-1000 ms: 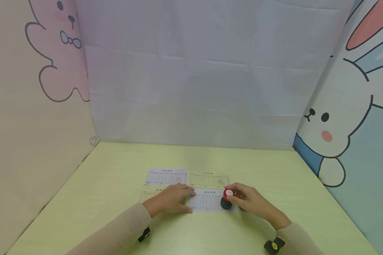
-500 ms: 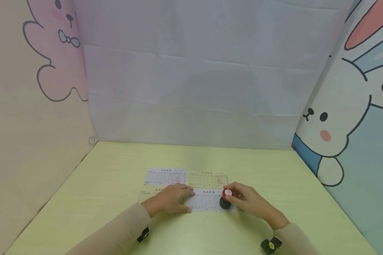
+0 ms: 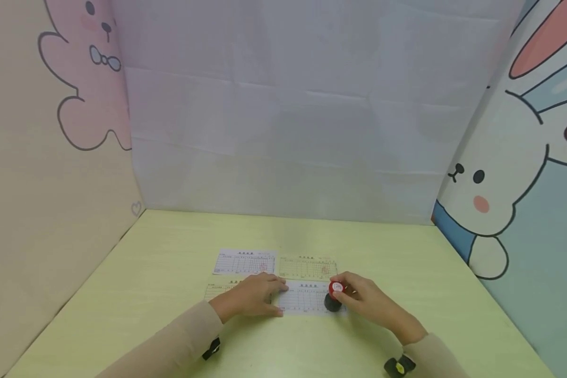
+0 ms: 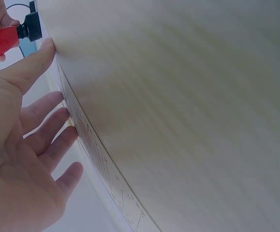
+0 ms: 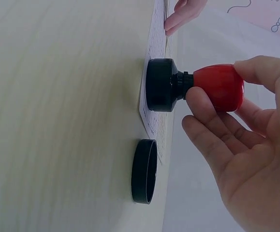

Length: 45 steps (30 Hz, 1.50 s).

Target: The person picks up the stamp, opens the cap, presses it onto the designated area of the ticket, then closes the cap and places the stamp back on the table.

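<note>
My right hand [image 3: 373,300] holds a self-inking stamp by its red handle [image 5: 219,88], thumb and fingers around it. The stamp's round black base [image 5: 160,85] stands upright at the right end of the front white form [image 3: 304,298]. My left hand [image 3: 252,297] lies with fingers spread, fingertips at that form's left edge, and it partly covers a yellowish form [image 3: 219,290]. In the left wrist view the thumb [image 4: 39,60] and fingers reach down at the paper. A round black cap [image 5: 144,171] lies beside the form, under my right hand.
Behind these lie a white form [image 3: 245,261] and a yellow form [image 3: 308,268], each with a red stamp mark at its right part. The pale yellow-green table [image 3: 179,231] is bordered by a white back sheet [image 3: 283,131] and cartoon-printed side panels [image 3: 501,199].
Both hands stay nearly where they were, the right one still holding the stamp on the form. The whole view shifts slightly.
</note>
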Available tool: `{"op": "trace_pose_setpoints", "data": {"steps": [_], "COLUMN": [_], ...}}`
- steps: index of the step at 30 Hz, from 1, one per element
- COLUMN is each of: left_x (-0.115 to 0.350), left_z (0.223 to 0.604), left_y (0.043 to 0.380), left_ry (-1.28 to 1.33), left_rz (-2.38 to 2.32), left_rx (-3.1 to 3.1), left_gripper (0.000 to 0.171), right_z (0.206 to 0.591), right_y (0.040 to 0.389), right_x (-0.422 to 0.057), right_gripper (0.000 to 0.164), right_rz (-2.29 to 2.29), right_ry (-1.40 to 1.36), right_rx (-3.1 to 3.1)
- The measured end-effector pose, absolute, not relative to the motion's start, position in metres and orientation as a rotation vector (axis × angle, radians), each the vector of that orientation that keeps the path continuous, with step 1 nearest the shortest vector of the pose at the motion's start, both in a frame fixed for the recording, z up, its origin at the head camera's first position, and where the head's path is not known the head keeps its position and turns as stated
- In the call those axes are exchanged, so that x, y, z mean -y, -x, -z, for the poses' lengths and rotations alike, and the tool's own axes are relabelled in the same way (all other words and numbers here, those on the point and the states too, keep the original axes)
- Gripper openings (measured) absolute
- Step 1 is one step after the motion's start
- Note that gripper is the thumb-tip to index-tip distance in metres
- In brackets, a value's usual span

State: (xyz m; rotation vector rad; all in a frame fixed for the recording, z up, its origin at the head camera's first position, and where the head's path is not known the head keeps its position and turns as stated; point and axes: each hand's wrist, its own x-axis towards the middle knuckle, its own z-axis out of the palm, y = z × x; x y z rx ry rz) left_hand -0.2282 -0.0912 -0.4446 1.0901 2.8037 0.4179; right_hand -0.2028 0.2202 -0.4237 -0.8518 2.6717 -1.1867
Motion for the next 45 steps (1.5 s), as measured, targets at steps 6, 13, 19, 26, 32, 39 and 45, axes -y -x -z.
{"op": "trace_pose_setpoints", "data": {"steps": [6, 13, 19, 26, 32, 39, 45], "left_x": [0.0910, 0.0911, 0.0910, 0.0918, 0.0922, 0.0925, 0.0928], "left_z": [0.4437, 0.4436, 0.4436, 0.4439, 0.4421, 0.4414, 0.4416], "left_y": [0.2269, 0.2265, 0.2258, 0.2260, 0.2255, 0.2246, 0.2247], "left_ry": [-1.090, -1.094, -1.083, -1.085, -1.083, -1.076, -1.083], "left_rz": [-0.421, -0.409, -0.429, -0.436, -0.449, -0.460, -0.455], "left_rx": [-2.797, -2.802, -2.794, -2.791, -2.786, -2.782, -2.785], "left_gripper": [0.059, 0.059, 0.059, 0.060, 0.059, 0.059, 0.058], "right_z": [0.4263, 0.4275, 0.4220, 0.4205, 0.4216, 0.4223, 0.4226], "right_y": [0.2009, 0.2007, 0.2010, 0.2002, 0.2008, 0.2010, 0.2018], "right_x": [-0.2199, -0.2198, -0.2194, -0.2193, -0.2195, -0.2190, -0.2187], "right_gripper": [0.038, 0.036, 0.034, 0.035, 0.035, 0.036, 0.032], "right_rz": [1.182, 1.163, 1.152, 1.180, 1.179, 1.175, 1.180], "right_ry": [0.868, 0.891, 0.856, 0.838, 0.851, 0.831, 0.815], "right_rx": [-2.696, -2.717, -2.684, -2.654, -2.664, -2.666, -2.663]}}
